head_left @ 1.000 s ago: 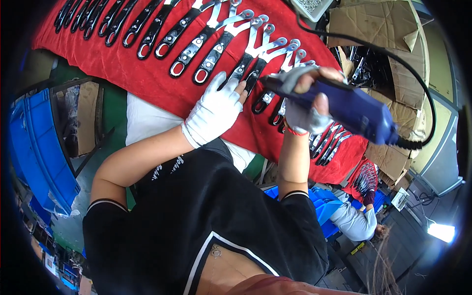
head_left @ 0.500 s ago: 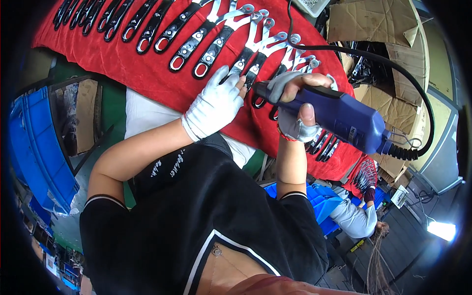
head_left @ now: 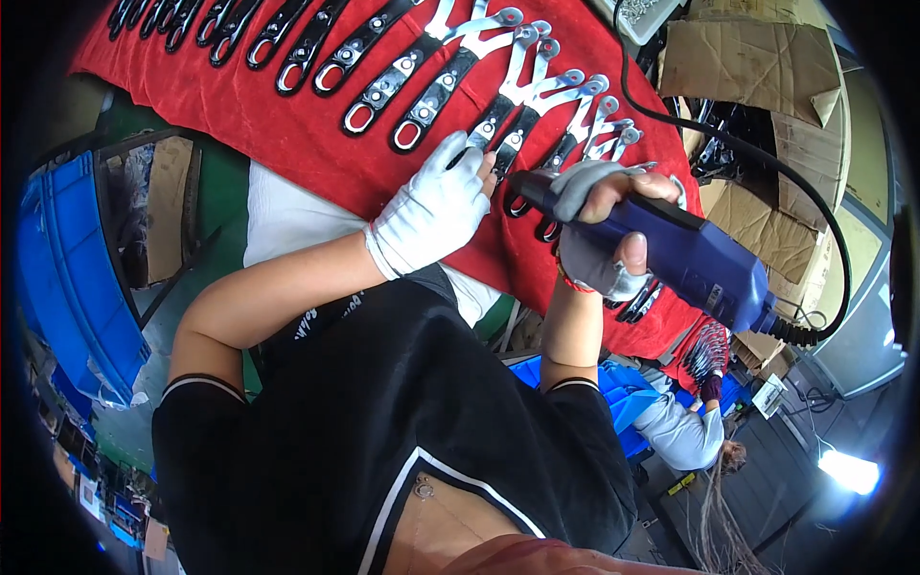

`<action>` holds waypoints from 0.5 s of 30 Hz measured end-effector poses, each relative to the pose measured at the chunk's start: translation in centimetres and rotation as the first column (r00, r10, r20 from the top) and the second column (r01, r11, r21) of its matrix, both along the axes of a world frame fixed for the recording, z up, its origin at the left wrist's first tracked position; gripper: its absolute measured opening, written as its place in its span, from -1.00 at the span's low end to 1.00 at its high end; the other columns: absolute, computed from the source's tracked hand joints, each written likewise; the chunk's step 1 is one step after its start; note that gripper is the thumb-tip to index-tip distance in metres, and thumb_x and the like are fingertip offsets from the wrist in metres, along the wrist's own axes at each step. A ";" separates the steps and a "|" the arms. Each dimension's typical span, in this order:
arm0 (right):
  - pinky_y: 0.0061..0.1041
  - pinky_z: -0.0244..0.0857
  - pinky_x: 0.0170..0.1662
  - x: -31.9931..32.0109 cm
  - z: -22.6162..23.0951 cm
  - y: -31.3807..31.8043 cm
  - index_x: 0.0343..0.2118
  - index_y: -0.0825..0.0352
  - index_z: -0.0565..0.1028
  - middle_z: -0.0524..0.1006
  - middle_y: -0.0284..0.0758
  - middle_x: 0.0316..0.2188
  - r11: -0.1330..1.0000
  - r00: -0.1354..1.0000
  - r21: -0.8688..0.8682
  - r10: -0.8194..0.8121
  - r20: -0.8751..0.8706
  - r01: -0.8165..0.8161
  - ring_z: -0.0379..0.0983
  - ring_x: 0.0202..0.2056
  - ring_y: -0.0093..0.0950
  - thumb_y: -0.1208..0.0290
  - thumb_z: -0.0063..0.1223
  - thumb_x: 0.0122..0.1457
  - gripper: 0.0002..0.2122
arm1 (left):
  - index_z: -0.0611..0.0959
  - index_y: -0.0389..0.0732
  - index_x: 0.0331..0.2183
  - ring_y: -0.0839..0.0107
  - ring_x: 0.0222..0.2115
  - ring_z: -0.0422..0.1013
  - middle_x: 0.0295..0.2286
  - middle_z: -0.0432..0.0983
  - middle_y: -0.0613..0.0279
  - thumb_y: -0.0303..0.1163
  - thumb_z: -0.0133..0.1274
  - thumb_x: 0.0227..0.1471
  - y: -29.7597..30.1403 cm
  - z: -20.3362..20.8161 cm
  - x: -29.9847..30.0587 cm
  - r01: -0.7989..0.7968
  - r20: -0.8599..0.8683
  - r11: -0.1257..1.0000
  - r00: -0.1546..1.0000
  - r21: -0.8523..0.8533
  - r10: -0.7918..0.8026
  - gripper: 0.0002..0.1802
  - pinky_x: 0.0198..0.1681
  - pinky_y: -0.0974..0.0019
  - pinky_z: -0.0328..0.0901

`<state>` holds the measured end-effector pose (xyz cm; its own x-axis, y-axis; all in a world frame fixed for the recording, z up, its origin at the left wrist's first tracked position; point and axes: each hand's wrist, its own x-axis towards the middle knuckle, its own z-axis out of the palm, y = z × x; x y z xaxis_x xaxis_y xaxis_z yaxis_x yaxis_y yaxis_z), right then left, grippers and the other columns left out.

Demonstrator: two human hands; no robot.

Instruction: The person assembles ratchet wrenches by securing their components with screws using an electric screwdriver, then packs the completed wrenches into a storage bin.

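Observation:
My right hand (head_left: 606, 225), in a white glove with bare fingertips, is closed round a dark blue corded power screwdriver (head_left: 685, 254). Its black nose points left, close to my left fingertips. My left hand (head_left: 431, 206), gloved in white, has its fingers closed over the lower end of a black-handled metal tool (head_left: 495, 123), partly hiding the handle. Similar tools, with looped black handles and silver forked arms, lie side by side along a red cloth (head_left: 297, 144). The contact between the screwdriver tip and the handle beside it cannot be made out.
A black cord (head_left: 757, 125) arcs from the screwdriver over the right side. Open cardboard boxes (head_left: 752, 67) stand at the far right, near a white tray (head_left: 647, 14) of small parts. A blue bin (head_left: 77, 278) is at left. Another person (head_left: 680, 431) works at lower right.
The row of tools and both hands sit slightly lower and further right in the picture. Both hands keep the same holds, and the screwdriver remains beside my left fingertips.

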<state>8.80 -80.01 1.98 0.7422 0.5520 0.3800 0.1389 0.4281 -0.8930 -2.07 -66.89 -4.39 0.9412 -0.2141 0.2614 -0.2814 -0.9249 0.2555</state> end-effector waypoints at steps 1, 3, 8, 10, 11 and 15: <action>-0.30 0.26 -0.44 0.0 -0.2 -0.2 -0.08 0.36 0.29 0.30 -0.31 -0.65 1.000 1.000 -0.016 -0.011 0.002 0.011 0.32 -0.62 -0.37 0.24 -0.01 0.02 -0.57 | 0.55 -0.31 -0.26 0.20 -0.07 0.27 -0.16 0.43 0.00 -0.42 -0.03 -0.09 0.0 0.0 -0.1 -0.001 -0.002 1.000 1.000 0.000 0.001 -0.72 0.08 0.00 0.06; -0.30 0.26 -0.44 -0.1 -0.1 0.0 -0.09 0.36 0.29 0.31 -0.30 -0.65 1.000 1.000 -0.025 -0.010 -0.007 0.010 0.32 -0.62 -0.37 0.24 0.00 0.02 -0.58 | 0.55 -0.32 -0.27 0.19 -0.07 0.27 -0.17 0.43 -0.01 -0.42 -0.03 -0.09 -0.1 -0.1 0.0 -0.019 -0.035 0.997 0.999 -0.073 0.016 -0.71 0.07 -0.01 0.07; -0.54 0.27 -0.43 -0.9 0.1 0.3 -0.27 0.39 0.28 0.38 -0.30 -0.59 0.980 0.992 -0.162 -0.122 -0.043 0.114 0.33 -0.57 -0.53 0.05 0.20 -0.07 -0.49 | 0.55 -0.34 -0.28 0.17 -0.08 0.27 -0.17 0.43 -0.03 -0.41 -0.03 -0.11 -0.1 0.0 0.1 0.012 0.003 1.000 1.000 -0.014 -0.012 -0.71 0.07 -0.03 0.07; -0.57 0.26 -0.44 -0.9 0.2 0.5 -0.28 0.39 0.28 0.39 -0.31 -0.59 0.973 0.994 -0.209 -0.106 -0.006 0.102 0.34 -0.56 -0.54 0.05 0.18 -0.05 -0.50 | 0.55 -0.34 -0.28 0.17 -0.08 0.27 -0.18 0.43 -0.04 -0.41 -0.03 -0.11 -0.2 -0.3 0.0 0.010 0.003 1.000 1.000 -0.018 -0.010 -0.71 0.07 -0.03 0.08; -0.57 0.26 -0.44 -0.8 0.3 0.8 -0.28 0.39 0.28 0.39 -0.31 -0.58 0.982 0.996 -0.174 -0.082 -0.024 0.077 0.35 -0.56 -0.54 0.06 0.18 -0.05 -0.50 | 0.55 -0.34 -0.29 0.17 -0.08 0.27 -0.18 0.43 -0.04 -0.41 -0.02 -0.11 -0.4 -0.5 -0.1 0.005 0.003 1.000 1.000 -0.027 -0.005 -0.71 0.06 -0.03 0.08; -0.41 0.30 -0.44 0.3 0.6 1.5 -0.21 0.37 0.29 0.37 -0.28 -0.63 0.999 0.988 0.040 -0.010 -0.155 0.016 0.35 -0.58 -0.43 0.21 0.19 -0.05 -0.56 | 0.55 -0.30 -0.28 0.20 -0.09 0.27 -0.18 0.44 0.01 -0.41 0.00 -0.12 -0.5 -0.5 -0.1 -0.004 0.019 1.000 1.000 0.009 0.003 -0.71 0.07 -0.04 0.08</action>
<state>9.07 -78.50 2.59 0.8008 0.5282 0.2822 0.0064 0.4636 -0.8860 -2.20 -67.37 -4.93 0.9368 -0.2131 0.2773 -0.2828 -0.9281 0.2421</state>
